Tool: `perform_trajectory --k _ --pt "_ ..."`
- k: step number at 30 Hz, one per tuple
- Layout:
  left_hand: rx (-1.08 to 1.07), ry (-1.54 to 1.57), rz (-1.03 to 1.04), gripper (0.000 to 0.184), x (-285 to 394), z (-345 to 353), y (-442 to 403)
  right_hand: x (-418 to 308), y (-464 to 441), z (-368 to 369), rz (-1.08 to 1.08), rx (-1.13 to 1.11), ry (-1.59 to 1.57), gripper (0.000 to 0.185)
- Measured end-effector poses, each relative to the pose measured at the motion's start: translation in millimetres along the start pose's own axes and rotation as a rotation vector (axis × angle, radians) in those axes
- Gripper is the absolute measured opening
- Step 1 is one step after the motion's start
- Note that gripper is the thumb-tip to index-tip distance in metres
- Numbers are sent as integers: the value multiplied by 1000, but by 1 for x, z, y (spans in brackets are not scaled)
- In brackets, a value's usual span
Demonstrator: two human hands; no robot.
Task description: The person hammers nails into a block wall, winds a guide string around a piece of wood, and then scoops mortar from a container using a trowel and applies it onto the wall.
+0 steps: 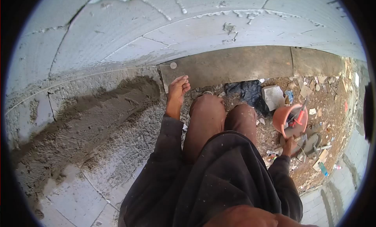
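Note:
My left hand (179,89) is raised beside the corner of a grey-brown slab (231,66), its fingers curled together; whatever may be between them is hidden. Just above it, a pale round disc (173,65) sits at the end of a thin string (98,70) that runs left along the wall. My right hand (289,146) is low at the right, closed around what looks like a light tool handle (299,139), its far end unclear. Beside that hand stands an orange bucket (279,119) with a red-handled tool (300,117) inside.
Wet mortar (86,117) covers a long strip at the left, beside the pale block wall (196,31). Rubble, black plastic (248,93), a white block (273,97), a dark round pan (312,144) and a small bottle (323,169) lie on the ground.

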State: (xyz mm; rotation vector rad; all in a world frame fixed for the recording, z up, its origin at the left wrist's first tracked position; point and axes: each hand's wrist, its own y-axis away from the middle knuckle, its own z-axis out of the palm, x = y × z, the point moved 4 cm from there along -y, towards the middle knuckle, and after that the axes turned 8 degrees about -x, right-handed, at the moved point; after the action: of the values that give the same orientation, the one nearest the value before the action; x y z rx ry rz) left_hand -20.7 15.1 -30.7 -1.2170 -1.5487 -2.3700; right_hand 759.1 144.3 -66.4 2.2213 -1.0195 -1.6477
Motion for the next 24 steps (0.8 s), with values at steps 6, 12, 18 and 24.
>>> perform_trajectory --k 6,12,18,24 --pt "25 12 107 17 -18 -32 -96 130 16 26 -50 69 42 54" --pt "40 -2 217 18 -24 -45 -153 175 8 34 -436 -129 54 66" --pt "25 16 274 19 -20 -40 -160 169 2 -2 -494 -62 8 91" --pt "119 81 293 16 -12 -42 -160 168 -10 -2 -513 -128 184 58"
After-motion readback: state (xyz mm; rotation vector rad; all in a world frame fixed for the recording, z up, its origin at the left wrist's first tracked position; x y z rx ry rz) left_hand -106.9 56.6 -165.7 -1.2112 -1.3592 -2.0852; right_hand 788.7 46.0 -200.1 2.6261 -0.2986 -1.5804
